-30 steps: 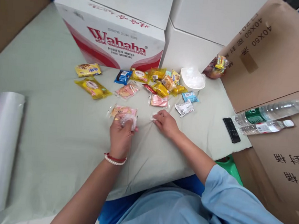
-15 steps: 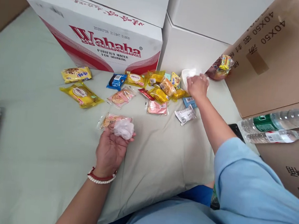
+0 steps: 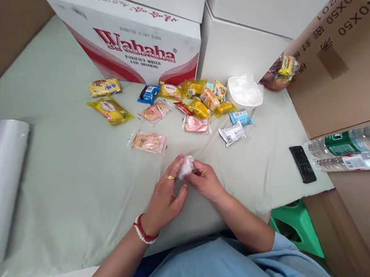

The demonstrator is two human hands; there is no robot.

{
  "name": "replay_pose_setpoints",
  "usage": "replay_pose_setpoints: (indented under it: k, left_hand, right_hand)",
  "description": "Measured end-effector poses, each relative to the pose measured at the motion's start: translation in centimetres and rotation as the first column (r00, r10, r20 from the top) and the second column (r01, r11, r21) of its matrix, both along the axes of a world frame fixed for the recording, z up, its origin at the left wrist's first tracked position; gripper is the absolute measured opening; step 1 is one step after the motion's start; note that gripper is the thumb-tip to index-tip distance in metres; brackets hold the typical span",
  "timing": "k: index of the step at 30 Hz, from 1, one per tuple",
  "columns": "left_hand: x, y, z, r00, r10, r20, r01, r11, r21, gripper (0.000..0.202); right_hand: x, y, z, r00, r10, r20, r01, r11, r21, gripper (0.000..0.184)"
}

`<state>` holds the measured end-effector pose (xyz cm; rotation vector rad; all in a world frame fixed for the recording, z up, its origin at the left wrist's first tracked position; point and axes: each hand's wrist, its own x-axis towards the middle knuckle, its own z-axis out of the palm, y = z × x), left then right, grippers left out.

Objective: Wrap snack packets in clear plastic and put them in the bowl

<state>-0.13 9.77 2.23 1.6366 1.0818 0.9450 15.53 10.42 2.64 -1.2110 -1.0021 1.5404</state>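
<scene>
Both hands meet low over the green cloth (image 3: pixel 73 168), just in front of the person's lap. The left hand (image 3: pixel 166 197) comes in with the wrist bent and the back turned up, ring finger showing a gold band, fingertips closed on a small crumpled wad of clear plastic (image 3: pixel 185 167). The right hand (image 3: pixel 207 183) reaches across from the other side, forearm angled inward, and pinches the same wad, so it sits clamped between the two, lifted a little off the cloth. A pink snack packet (image 3: pixel 148 141) lies just beyond the left hand, and a white bowl (image 3: pixel 244 94) stands well apart near the boxes.
</scene>
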Motion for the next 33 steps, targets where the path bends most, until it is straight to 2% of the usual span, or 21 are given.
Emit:
replay_pose_setpoints:
  k: [3, 6, 9, 11, 13, 16, 19, 21, 23, 24, 26, 27, 29, 31, 33]
  left_hand:
    - [0.5, -1.1, 0.4, 0.968, 0.185, 0.172, -0.155, 0.973, -0.172, 0.047]
    - [1.0, -1.3, 0.3, 0.946, 0.286, 0.154, -0.256, 0.948, -0.189, 0.029]
    - [1.3, -1.1, 0.2, 0.919, 0.345, 0.192, -0.292, 0.921, -0.258, 0.030]
    - [1.2, -0.8, 0.1, 0.858, 0.430, 0.282, -0.316, 0.874, -0.370, 0.035]
    - [0.9, -0.5, 0.1, 0.779, 0.504, 0.373, -0.293, 0.818, -0.495, 0.040]
    - [0.2, 0.0, 0.4, 0.655, 0.571, 0.494, -0.162, 0.746, -0.646, 0.043]
    - [-0.4, 0.5, 0.5, 0.556, 0.606, 0.569, -0.039, 0.703, -0.710, 0.041]
    - [-0.5, 0.7, 0.4, 0.520, 0.623, 0.584, 0.009, 0.680, -0.733, 0.040]
    - [-0.4, 0.8, 0.3, 0.514, 0.632, 0.580, 0.030, 0.663, -0.748, 0.040]
    - [-0.2, 0.8, 0.3, 0.519, 0.632, 0.575, 0.028, 0.660, -0.751, 0.040]
    - [0.1, 0.7, 0.3, 0.541, 0.620, 0.569, 0.008, 0.672, -0.740, 0.040]
    - [0.3, 0.6, 0.4, 0.555, 0.608, 0.568, 0.000, 0.683, -0.730, 0.041]
    - [0.7, 0.3, 0.5, 0.584, 0.575, 0.573, -0.001, 0.706, -0.708, 0.042]
    - [1.0, 0.1, 0.6, 0.604, 0.550, 0.577, 0.005, 0.722, -0.692, 0.043]
    - [1.2, -0.3, 0.8, 0.605, 0.550, 0.576, 0.001, 0.723, -0.691, 0.045]
  right_hand:
    - [1.6, -0.6, 1.0, 0.997, 0.083, -0.001, -0.083, 0.996, -0.035, 0.037]
    - [2.7, -1.5, 1.7, 0.984, 0.165, 0.063, -0.161, 0.984, -0.071, 0.045]
    - [3.3, -2.3, 1.9, 0.991, 0.118, 0.066, -0.111, 0.989, -0.101, 0.052]
    - [3.8, -2.5, 2.0, 0.998, 0.056, 0.036, -0.051, 0.990, -0.128, 0.052]
    - [4.4, -2.4, 2.3, 1.000, 0.009, 0.002, -0.009, 0.987, -0.162, 0.051]
    - [5.5, -2.2, 2.8, 0.997, -0.065, -0.042, 0.055, 0.975, -0.214, 0.048]
    - [6.4, -1.9, 2.9, 0.991, -0.127, -0.039, 0.115, 0.967, -0.227, 0.043]
    - [6.8, -2.0, 2.6, 0.992, -0.126, 0.002, 0.123, 0.966, -0.228, 0.043]
    - [7.0, -2.3, 2.4, 0.983, -0.131, 0.129, 0.154, 0.972, -0.180, 0.042]
    - [7.1, -2.5, 2.4, 0.958, -0.162, 0.238, 0.191, 0.976, -0.104, 0.041]
    - [7.1, -3.1, 2.8, 0.835, -0.288, 0.469, 0.237, 0.957, 0.167, 0.035]
    - [7.0, -3.4, 3.1, 0.756, -0.354, 0.550, 0.202, 0.926, 0.319, 0.033]
    - [6.5, -3.8, 3.7, 0.645, -0.395, 0.654, 0.005, 0.859, 0.513, 0.034]
    - [5.9, -3.8, 3.8, 0.592, -0.322, 0.739, -0.236, 0.807, 0.541, 0.032]
    - [5.2, -3.4, 3.4, 0.562, -0.220, 0.797, -0.380, 0.788, 0.485, 0.021]
